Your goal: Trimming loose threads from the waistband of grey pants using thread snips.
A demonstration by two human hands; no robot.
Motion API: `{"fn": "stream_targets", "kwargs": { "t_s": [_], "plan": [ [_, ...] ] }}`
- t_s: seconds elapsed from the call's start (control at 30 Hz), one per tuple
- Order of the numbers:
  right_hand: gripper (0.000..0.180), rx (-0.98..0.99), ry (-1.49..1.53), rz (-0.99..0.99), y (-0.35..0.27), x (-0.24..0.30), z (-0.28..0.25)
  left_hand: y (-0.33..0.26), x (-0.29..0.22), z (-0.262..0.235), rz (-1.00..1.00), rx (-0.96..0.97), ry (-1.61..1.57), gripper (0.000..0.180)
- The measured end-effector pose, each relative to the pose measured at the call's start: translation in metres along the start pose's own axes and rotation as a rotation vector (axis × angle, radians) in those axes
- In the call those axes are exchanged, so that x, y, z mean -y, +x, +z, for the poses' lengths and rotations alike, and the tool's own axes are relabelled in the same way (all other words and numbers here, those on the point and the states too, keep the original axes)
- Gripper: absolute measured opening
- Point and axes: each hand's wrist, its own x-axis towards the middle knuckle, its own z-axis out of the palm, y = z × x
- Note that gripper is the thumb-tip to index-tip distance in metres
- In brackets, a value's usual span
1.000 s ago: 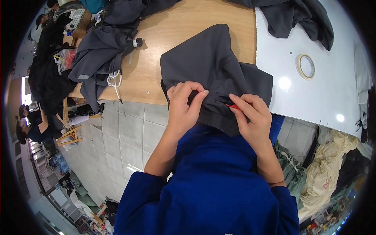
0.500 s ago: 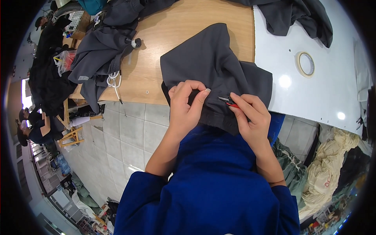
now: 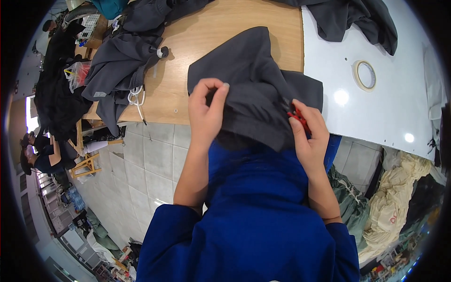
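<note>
A dark grey garment [image 3: 249, 70] lies bunched at the table's front edge, its gathered band hanging toward my lap and smeared by motion. My left hand [image 3: 206, 105] is closed at the garment's left side, thumb against bent forefinger. Whatever is in that pinch, if anything, is too small or hidden to make out. In my right hand [image 3: 311, 134] are small thread snips [image 3: 299, 117] with red handles. Their dark blades point up and left, close to the garment's right part.
More dark grey garments [image 3: 124, 61] lie at the left, with a white cord [image 3: 136, 96]. On the white tabletop [image 3: 338, 117] at right sit a tape roll [image 3: 365, 75] and another garment [image 3: 357, 21]. Cream cloth [image 3: 392, 207] is heaped below. Two people [image 3: 44, 152] are at far left.
My left hand has moved up and left, away from the band. My right hand has drawn slightly right with the snips, whose blades now point more upward. The garment's lower part has shifted.
</note>
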Motion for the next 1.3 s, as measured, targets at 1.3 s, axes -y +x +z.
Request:
{"fn": "stream_targets", "kwargs": {
  "t_s": [1.3],
  "plan": [
    [0.047,-0.034,-0.033,-0.209,-0.011,0.027,-0.026,-0.053,-0.054,0.053,-0.367,0.327,-0.759,0.033]
  ]
}}
